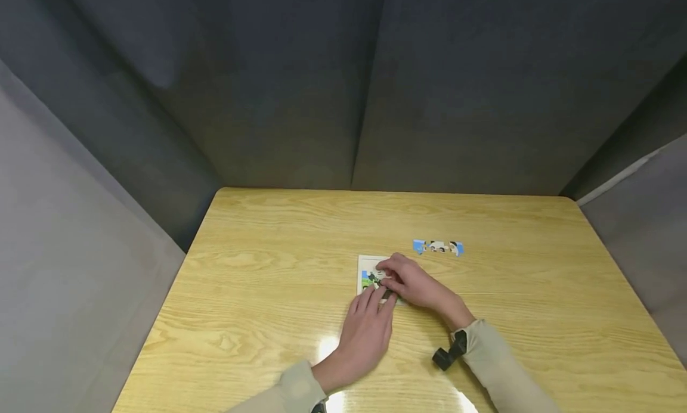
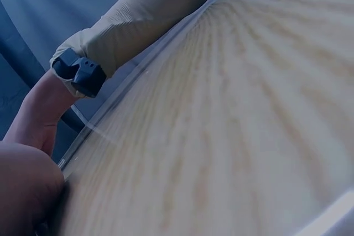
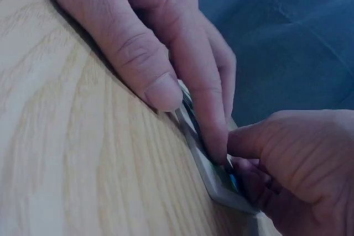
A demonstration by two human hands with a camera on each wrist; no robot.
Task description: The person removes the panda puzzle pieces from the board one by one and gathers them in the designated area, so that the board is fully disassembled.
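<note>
A small white puzzle tray (image 1: 367, 263) with a few coloured pieces in it lies at the middle of the wooden table (image 1: 257, 282). My left hand (image 1: 367, 326) lies flat, its straight fingers pressing on the tray's near edge; in the right wrist view the left hand (image 3: 166, 53) has its thumb on the wood beside the tray (image 3: 221, 189). My right hand (image 1: 413, 282) is curled over the tray from the right and pinches a puzzle piece (image 1: 377, 276) down into it. The right hand (image 3: 298, 158) hides most of that piece.
A loose strip of joined blue and white puzzle pieces (image 1: 437, 247) lies beyond the tray to the right. Dark fabric walls close the table on three sides. A black wrist camera (image 1: 449, 352) sits on the right sleeve (image 2: 138, 20).
</note>
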